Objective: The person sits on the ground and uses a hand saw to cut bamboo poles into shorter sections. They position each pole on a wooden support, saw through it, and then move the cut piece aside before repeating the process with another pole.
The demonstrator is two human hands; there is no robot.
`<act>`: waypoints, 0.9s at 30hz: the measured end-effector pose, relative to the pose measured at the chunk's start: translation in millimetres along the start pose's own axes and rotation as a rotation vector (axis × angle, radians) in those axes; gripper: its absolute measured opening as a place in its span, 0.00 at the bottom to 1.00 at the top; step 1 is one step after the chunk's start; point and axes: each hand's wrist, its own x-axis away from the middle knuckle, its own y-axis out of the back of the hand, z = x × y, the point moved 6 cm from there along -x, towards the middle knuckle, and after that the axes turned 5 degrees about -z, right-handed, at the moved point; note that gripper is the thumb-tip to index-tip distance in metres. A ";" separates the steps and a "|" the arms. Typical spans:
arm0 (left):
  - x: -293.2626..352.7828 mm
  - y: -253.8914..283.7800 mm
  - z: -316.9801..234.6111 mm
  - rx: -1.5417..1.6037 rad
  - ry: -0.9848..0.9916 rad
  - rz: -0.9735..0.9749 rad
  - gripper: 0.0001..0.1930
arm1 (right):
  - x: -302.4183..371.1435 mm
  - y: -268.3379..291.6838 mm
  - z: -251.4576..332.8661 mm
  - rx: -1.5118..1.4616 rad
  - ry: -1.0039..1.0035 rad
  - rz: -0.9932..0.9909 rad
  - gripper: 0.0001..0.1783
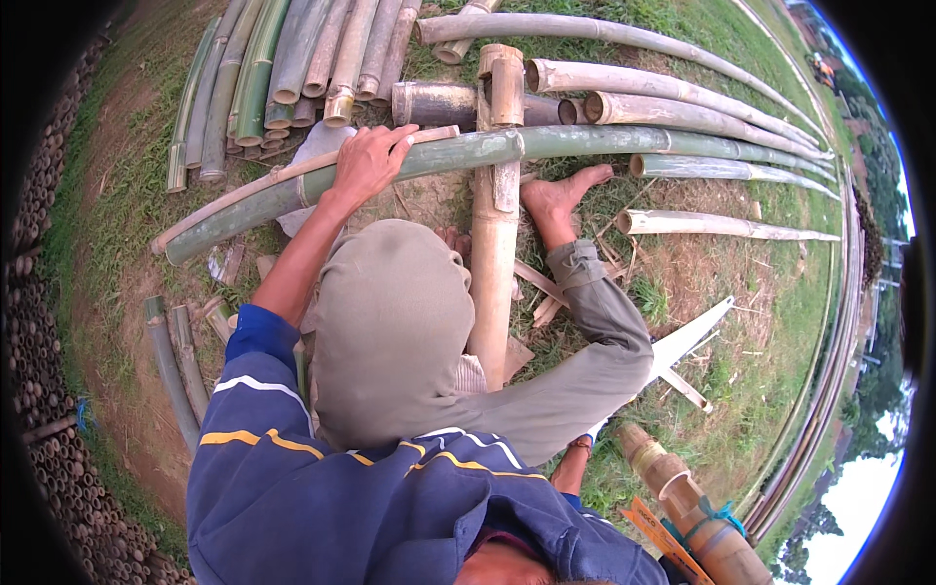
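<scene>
My left hand is closed over a thin bamboo strip, pressing it along the top of a long green bamboo pole. The pole lies crosswise against an upright bamboo post with a notched upper end. My right hand is low beside my bent leg; only the wrist with a band shows clearly, and its fingers are hidden. A handsaw with a pale blade extends outward from right beside that wrist; its handle is out of sight. My bare foot rests next to the post, under the pole.
Cut bamboo poles lie stacked at far left. Several longer poles spread to the right. Short pieces lie near left. A thick bamboo section with blue cord and an orange-handled tool sit near right.
</scene>
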 end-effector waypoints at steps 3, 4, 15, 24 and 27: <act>-1.9 -5.5 -8.9 -0.050 -0.024 -0.013 0.27 | 2.3 -0.5 5.0 0.327 0.127 -0.096 0.20; 2.1 1.4 -8.0 -0.089 -0.024 -0.029 0.30 | -4.0 -7.7 8.1 0.386 0.162 -0.097 0.19; -10.9 -27.0 -40.4 -0.217 -0.074 -0.070 0.50 | -21.8 -24.2 -15.5 0.790 0.266 -0.218 0.17; -12.8 -28.2 -53.2 -0.188 -0.118 -0.105 0.50 | -80.8 -20.2 -65.6 0.992 0.472 -0.266 0.16; -10.2 -22.3 -44.3 -0.215 -0.113 -0.124 0.49 | -77.9 -40.5 -33.6 0.742 0.284 -0.169 0.16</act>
